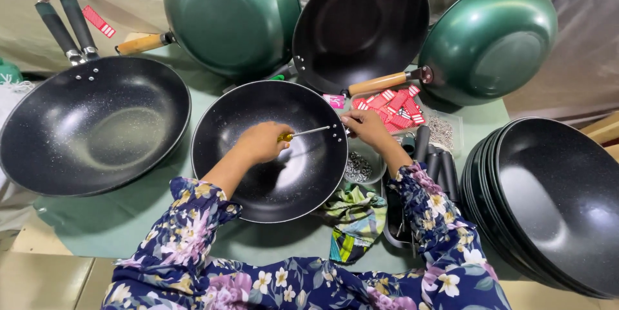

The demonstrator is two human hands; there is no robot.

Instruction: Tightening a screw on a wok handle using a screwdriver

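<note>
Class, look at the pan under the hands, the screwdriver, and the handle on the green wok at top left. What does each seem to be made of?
Pan: probably metal with a dark speckled non-stick coating; it shines glossily. Screwdriver: bright steel-like shaft, yellow translucent, likely plastic grip in the left hand. Wok handle: pale brown, apparently wood, with a metal collar.

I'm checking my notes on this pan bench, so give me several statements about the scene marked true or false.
1. The left hand holds a yellow-handled screwdriver. True.
2. The screwdriver tip points at the far rim of the black pan in the middle. False: it points at the right rim, by the right hand.
3. A stack of black pans stands at the right. True.
4. Both green pans lie flat on the table. False: they lean upright at the back.
5. Red tags lie beyond the right hand. True.
</note>
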